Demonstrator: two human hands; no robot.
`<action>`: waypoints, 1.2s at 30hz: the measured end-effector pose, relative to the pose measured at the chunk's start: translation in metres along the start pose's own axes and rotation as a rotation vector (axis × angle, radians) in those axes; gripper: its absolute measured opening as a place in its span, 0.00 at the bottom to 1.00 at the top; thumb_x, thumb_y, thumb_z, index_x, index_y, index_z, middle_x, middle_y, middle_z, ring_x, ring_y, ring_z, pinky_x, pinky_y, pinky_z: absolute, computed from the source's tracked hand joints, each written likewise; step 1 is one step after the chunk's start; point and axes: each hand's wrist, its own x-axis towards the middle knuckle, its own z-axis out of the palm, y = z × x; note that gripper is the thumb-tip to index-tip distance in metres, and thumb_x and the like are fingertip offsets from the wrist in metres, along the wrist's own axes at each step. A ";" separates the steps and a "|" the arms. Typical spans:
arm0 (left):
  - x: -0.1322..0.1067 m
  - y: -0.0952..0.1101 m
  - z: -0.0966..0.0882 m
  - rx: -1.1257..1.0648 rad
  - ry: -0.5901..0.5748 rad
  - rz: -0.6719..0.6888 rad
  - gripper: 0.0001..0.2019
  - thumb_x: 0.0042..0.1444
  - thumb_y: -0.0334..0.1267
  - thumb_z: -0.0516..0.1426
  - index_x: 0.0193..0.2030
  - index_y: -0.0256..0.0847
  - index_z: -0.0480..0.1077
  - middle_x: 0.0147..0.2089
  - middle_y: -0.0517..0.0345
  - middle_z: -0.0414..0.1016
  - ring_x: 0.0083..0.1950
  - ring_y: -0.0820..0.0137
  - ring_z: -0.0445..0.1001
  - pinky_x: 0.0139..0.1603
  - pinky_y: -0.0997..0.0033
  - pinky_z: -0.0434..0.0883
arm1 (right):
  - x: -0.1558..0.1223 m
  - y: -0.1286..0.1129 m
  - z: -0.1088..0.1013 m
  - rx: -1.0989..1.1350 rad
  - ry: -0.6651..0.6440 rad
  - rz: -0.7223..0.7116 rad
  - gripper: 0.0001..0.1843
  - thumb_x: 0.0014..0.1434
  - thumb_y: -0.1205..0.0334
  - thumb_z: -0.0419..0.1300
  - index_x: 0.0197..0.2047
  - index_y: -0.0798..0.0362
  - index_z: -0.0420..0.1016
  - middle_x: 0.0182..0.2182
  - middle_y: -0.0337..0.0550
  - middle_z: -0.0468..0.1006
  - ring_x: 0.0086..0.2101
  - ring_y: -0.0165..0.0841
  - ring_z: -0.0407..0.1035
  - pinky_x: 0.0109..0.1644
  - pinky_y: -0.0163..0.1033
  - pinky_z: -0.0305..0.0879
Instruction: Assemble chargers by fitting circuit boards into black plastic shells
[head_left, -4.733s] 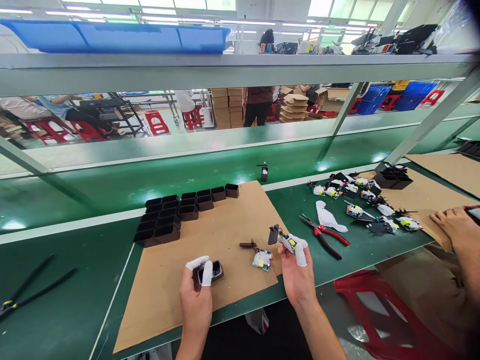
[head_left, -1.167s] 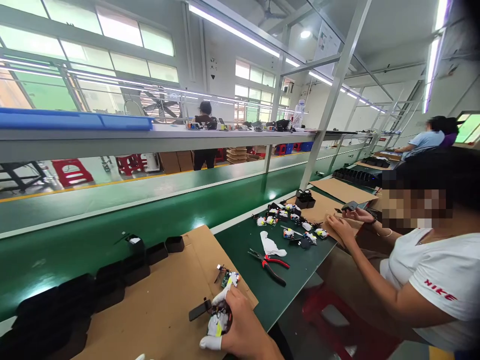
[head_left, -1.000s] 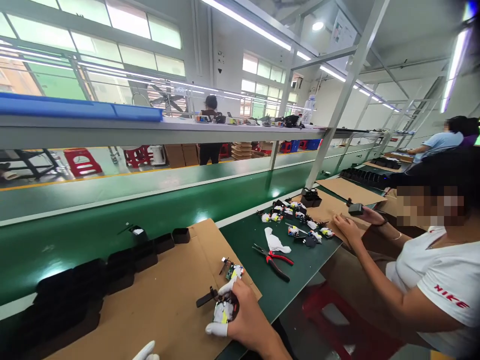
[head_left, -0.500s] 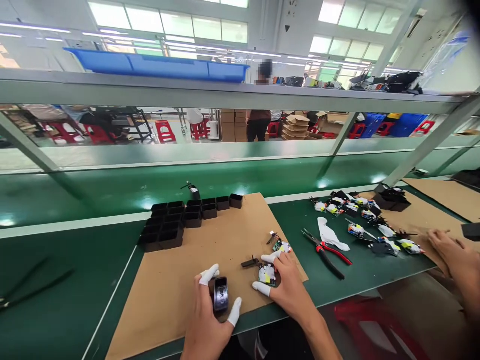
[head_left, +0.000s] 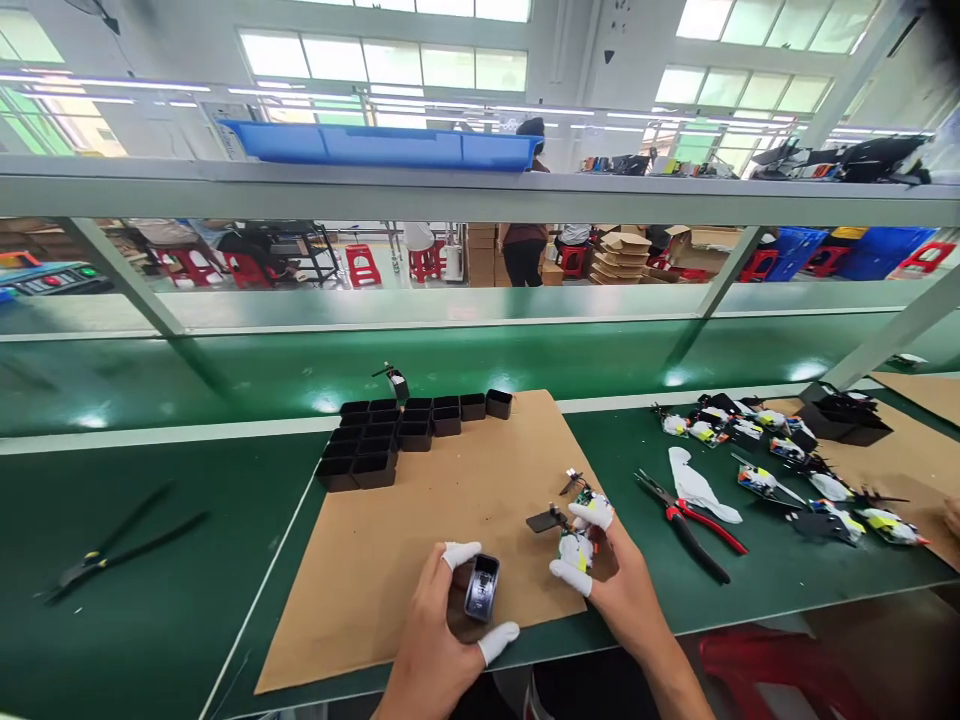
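A dark-green, smooth-topped table [head_left: 142,635] is partly covered by a flat sheet of brown cardboard [head_left: 337,605]. At the sheet's far left, black, open-topped rectangular boxes [head_left: 373,472] are grouped in rows. Nearer the front, a small black open case [head_left: 481,590] is stood. On the bare table to the right, pliers with red-and-black handles [head_left: 679,512] are laid beside a white cloth-like piece [head_left: 694,483], and white-and-yellow circuit assemblies [head_left: 763,480] are clustered beyond. At the left, black-handled pliers [head_left: 94,562] are laid.

12 o'clock: white wall [head_left: 544,50] rose | 11 and 1: bright windows [head_left: 394,62] glowed | 10 to 2: grey shelf [head_left: 450,200] ran across | 10: red stools [head_left: 362,252] stood
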 end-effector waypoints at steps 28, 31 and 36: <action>-0.004 -0.001 -0.002 -0.153 0.117 -0.006 0.33 0.43 0.56 0.78 0.55 0.47 0.81 0.55 0.47 0.83 0.57 0.48 0.82 0.62 0.46 0.81 | -0.005 0.008 -0.003 0.541 0.073 0.184 0.30 0.42 0.51 0.86 0.49 0.48 0.89 0.46 0.56 0.89 0.45 0.54 0.85 0.54 0.56 0.83; -0.012 -0.002 -0.003 -0.202 0.163 0.015 0.37 0.43 0.62 0.76 0.58 0.47 0.80 0.58 0.45 0.83 0.55 0.49 0.84 0.59 0.48 0.83 | -0.018 0.009 -0.002 0.618 0.073 0.159 0.30 0.39 0.53 0.87 0.48 0.44 0.90 0.45 0.57 0.90 0.43 0.58 0.86 0.49 0.60 0.85; -0.029 0.015 -0.011 -0.159 0.228 0.069 0.42 0.44 0.65 0.76 0.63 0.47 0.77 0.60 0.42 0.82 0.55 0.48 0.85 0.64 0.42 0.81 | -0.037 -0.028 -0.009 0.633 -0.035 0.052 0.34 0.39 0.45 0.87 0.51 0.39 0.90 0.41 0.55 0.89 0.41 0.62 0.85 0.49 0.66 0.84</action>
